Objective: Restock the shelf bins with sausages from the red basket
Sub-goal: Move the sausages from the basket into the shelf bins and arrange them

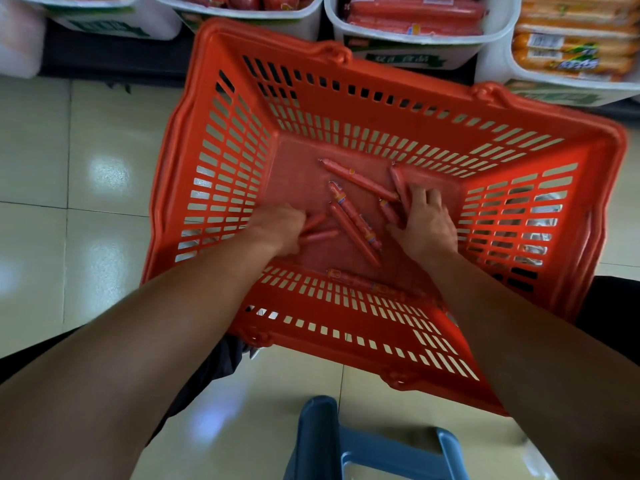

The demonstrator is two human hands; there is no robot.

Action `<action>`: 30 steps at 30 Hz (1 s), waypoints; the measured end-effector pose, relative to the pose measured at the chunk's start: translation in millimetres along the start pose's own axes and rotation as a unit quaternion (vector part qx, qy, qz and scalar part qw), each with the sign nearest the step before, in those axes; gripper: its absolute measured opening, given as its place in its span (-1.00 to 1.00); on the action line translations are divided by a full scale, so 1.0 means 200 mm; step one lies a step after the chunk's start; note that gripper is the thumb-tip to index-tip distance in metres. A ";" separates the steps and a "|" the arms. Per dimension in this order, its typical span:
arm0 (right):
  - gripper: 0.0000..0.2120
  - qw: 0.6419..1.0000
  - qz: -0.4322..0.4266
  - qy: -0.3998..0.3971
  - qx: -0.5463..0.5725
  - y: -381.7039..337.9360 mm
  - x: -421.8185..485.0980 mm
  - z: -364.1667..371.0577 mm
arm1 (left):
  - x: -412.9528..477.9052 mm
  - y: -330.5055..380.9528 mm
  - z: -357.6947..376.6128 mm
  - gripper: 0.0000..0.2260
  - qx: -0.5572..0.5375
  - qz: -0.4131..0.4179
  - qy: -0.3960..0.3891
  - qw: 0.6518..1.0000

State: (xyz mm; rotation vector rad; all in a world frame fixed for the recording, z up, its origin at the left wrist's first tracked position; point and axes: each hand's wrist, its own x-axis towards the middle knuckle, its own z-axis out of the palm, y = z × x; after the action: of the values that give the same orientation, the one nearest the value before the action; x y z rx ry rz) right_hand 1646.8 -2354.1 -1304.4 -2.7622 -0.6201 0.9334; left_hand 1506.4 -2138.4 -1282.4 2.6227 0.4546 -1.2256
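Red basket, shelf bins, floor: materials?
Red basket: moulded plastic, semi-matte, going by its slotted walls and rounded rim. Shelf bins: probably white plastic, smooth, with thin curved rims. Floor: glossy tile, likely ceramic; grout lines and light reflections show.

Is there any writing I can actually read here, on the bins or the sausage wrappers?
Nothing reads clearly.
Green label on the white bin: pale characters, too blurred to read.
Orange packs in the right bin: a barcode and blue print, too blurred.
Sausages in the red basket: small yellow label bands, too small.
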 end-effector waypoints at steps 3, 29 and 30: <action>-0.14 1.000 0.014 -0.015 -0.003 0.01 0.03 -0.02 | -0.01 -0.11 -0.01 -0.57 -0.060 -0.067 0.037 0.995; -0.29 0.996 -0.046 -0.044 -0.060 -0.28 -0.08 0.14 | 0.09 -0.09 -0.15 -0.57 -0.273 -0.118 0.192 0.935; -0.31 0.996 -0.043 -0.026 -0.074 -0.28 -0.08 0.15 | 0.11 -0.09 -0.17 -0.56 -0.247 -0.092 0.197 0.944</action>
State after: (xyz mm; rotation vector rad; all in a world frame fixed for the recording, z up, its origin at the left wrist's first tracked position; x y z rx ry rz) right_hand 1598.2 -2309.9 -1304.5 -2.8195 -0.8426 0.9819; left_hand 1538.0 -2106.4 -1279.0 2.4007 0.9551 -0.5145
